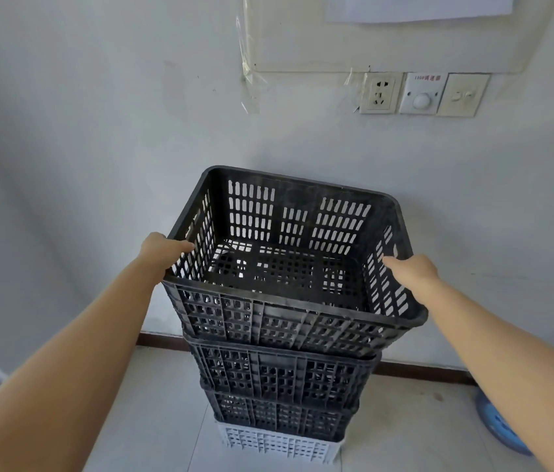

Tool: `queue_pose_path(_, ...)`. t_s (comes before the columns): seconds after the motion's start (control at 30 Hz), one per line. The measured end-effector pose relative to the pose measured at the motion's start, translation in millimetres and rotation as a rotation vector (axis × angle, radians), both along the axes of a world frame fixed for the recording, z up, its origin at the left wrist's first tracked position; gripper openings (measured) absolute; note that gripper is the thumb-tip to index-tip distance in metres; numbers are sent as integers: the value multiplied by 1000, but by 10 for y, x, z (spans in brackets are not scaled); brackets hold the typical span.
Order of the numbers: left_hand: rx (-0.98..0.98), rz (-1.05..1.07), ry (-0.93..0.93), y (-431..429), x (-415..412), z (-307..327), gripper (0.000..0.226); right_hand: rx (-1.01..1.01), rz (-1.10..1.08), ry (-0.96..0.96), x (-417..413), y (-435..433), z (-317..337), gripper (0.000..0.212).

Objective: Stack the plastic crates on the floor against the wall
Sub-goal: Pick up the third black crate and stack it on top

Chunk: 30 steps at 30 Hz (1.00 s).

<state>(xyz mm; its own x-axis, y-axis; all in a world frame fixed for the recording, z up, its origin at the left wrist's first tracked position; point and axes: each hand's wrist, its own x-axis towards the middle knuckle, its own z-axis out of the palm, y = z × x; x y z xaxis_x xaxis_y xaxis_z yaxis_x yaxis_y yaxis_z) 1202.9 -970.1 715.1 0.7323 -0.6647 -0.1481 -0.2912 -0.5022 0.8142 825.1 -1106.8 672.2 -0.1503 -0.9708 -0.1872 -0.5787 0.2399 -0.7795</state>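
Head view: top black crate (pixel 289 253) held by both side rims, on a stack of four at the wall (pixel 98 131).

My left grip (pixel 163 248) is clamped on the crate's left rim, thumb hooked inside; my right grip (pixel 411 269) is wrapped over the right rim, so the crate lies between my hands at arm's reach. It sits on two more black crates (pixel 282 379) and a white crate (pixel 279 444) on the floor (pixel 153 420), with its far side close to the wall. I judge the risk to be a skewed seat: the top crate looks turned slightly off the ones below, and letting go before it nests could tip the tall stack towards me or sideways.
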Motion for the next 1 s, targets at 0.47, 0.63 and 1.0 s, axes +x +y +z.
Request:
queue_pose_path(0.47,-222,-182,212,472,85,-219,36,15,-198,254,206,702,-276,60)
queue_pose_path(0.63,-118,-348,316,716,136,-433,62,-244,-159,227,471,1138,-285,28)
queue_pose_path(1.0,46,-353,375,914,4,-1091,72,-240,-44,280,396,1810,-910,18)
